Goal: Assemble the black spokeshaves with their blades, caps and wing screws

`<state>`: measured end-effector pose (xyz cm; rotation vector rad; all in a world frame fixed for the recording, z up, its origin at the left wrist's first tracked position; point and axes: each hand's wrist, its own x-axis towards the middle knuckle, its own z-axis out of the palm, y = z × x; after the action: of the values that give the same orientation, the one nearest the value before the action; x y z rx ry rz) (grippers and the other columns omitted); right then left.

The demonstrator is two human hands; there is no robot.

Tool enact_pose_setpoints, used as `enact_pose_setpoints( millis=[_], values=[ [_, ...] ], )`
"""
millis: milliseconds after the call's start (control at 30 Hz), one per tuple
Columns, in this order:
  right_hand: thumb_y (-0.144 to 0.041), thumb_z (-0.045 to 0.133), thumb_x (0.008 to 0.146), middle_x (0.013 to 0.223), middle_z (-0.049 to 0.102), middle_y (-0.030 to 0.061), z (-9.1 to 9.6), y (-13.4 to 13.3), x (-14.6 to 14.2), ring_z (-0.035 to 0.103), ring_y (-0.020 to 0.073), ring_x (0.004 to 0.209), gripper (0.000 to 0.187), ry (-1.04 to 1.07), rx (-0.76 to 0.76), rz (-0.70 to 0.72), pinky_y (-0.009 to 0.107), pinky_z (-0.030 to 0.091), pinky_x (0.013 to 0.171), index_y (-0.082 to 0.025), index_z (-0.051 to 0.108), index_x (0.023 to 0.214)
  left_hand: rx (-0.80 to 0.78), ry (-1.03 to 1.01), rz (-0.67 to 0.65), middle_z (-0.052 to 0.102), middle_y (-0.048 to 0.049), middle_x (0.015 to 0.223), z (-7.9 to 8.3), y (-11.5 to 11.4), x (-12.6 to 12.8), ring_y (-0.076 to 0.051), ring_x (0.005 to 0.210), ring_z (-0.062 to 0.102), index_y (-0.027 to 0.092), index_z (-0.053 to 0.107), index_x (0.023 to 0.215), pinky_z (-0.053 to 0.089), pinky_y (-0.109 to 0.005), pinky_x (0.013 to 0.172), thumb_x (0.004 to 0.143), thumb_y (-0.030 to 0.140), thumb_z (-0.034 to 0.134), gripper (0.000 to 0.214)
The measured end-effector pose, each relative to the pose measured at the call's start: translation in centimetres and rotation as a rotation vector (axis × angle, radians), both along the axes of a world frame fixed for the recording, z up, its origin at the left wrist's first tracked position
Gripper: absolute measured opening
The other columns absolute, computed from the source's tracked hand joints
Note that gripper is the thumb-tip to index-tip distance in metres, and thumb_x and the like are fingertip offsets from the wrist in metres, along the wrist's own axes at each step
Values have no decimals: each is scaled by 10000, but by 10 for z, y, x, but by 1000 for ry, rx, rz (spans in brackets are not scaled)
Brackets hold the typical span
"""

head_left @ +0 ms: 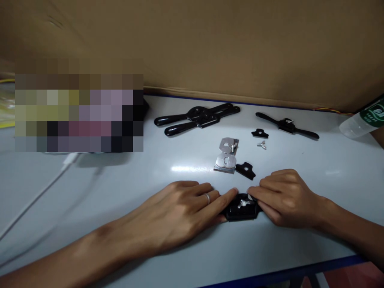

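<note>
A black spokeshave [242, 212] lies near the table's front, its handles hidden under my hands. My left hand [192, 208], wearing a ring, grips its left side, index finger at the upper edge of the body. Closed round the right side is my right hand [285, 198], with fingertips at the body's top corner. A silver wing screw [244, 203] sits in the middle of the body. Just beyond lie a black cap plate [246, 169], a blade [225, 161] and a stack of blades [225, 145] with another wing screw [233, 147] on it.
Two bare spokeshave bodies [199, 117] lie overlapped at the back. Right of them are a spokeshave with its screw fitted [286, 125], a small cap plate [260, 133] and a loose wing screw [262, 145]. A bottle [363, 120] stands far right; a white cable [39, 196] crosses the left.
</note>
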<state>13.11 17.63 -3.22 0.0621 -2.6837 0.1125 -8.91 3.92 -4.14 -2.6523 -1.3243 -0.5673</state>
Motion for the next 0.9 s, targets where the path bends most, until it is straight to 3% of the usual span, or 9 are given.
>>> enact_pose_setpoints(
  millis=[267, 600, 900],
  values=[
    [2, 474, 818, 524, 453, -39, 1, 0, 0, 324, 111, 465, 317, 2, -14, -13, 284, 297, 452, -175, 628, 604, -7, -3, -17, 645, -3, 715, 2, -2, -1, -174, 602, 617, 37, 557, 1168, 455, -325, 485, 1070, 193, 385, 253],
    [-21, 461, 818, 522, 475, -37, 10, -2, 0, 356, 115, 471, 306, 73, -11, -7, 282, 316, 457, -183, 612, 607, -15, 23, -35, 656, -19, 750, 0, -2, -2, -171, 636, 609, 42, 571, 1182, 457, -320, 522, 1050, 163, 413, 239],
    [-23, 439, 773, 508, 395, -43, 14, -8, -1, 260, 118, 473, 289, 4, 12, 53, 279, 268, 454, -192, 519, 552, -18, 24, -35, 660, -16, 750, 3, -2, -3, -174, 623, 605, 45, 558, 1188, 462, -322, 495, 1034, 159, 440, 225]
  ],
)
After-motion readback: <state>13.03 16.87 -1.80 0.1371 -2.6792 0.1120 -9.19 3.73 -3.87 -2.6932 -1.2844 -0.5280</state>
